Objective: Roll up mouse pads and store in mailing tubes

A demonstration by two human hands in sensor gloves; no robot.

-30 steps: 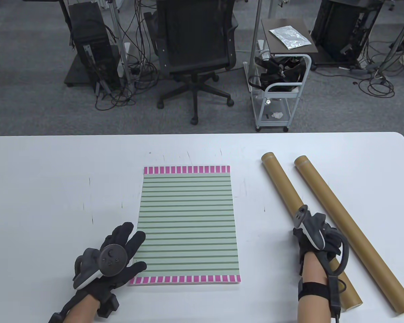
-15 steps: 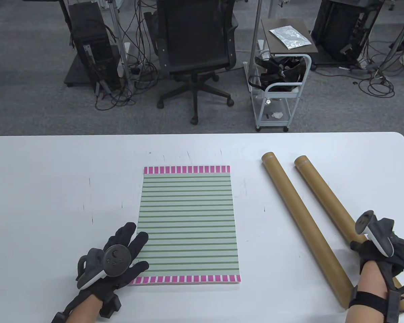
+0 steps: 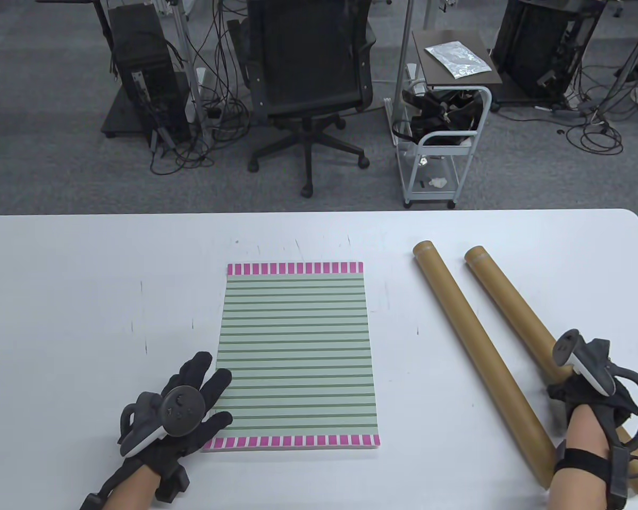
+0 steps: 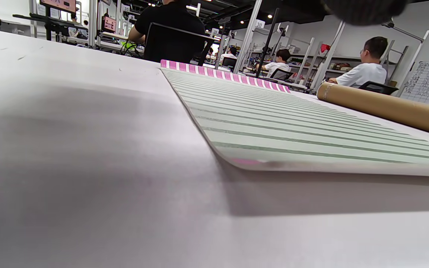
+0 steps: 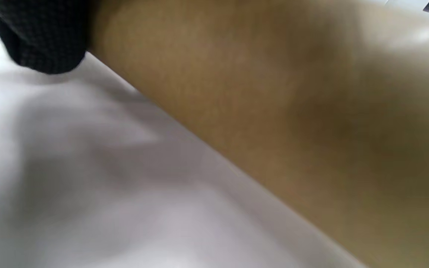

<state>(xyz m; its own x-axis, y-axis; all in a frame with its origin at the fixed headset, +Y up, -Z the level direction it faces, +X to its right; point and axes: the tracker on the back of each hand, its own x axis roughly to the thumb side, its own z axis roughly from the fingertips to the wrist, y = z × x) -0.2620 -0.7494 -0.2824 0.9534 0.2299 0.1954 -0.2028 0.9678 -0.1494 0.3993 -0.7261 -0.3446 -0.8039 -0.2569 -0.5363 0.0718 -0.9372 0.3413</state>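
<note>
A mouse pad with green stripes and pink-checked ends lies flat in the middle of the white table. My left hand rests with spread, straight fingers on its near left corner. That corner looks slightly raised in the left wrist view. Two brown mailing tubes lie slanted on the right. The left tube lies free. My right hand grips the right tube near its near end. The right wrist view shows that tube close up, with one gloved fingertip beside it.
Beyond the table's far edge stand a black office chair, a white cart and equipment racks with cables. The left tube lies just right of the pad. People sit at desks in the background of the left wrist view.
My right hand left the left tube, moved right and took hold of the right tube near its near end. My left hand stayed on the pad's corner, shifting only slightly.
</note>
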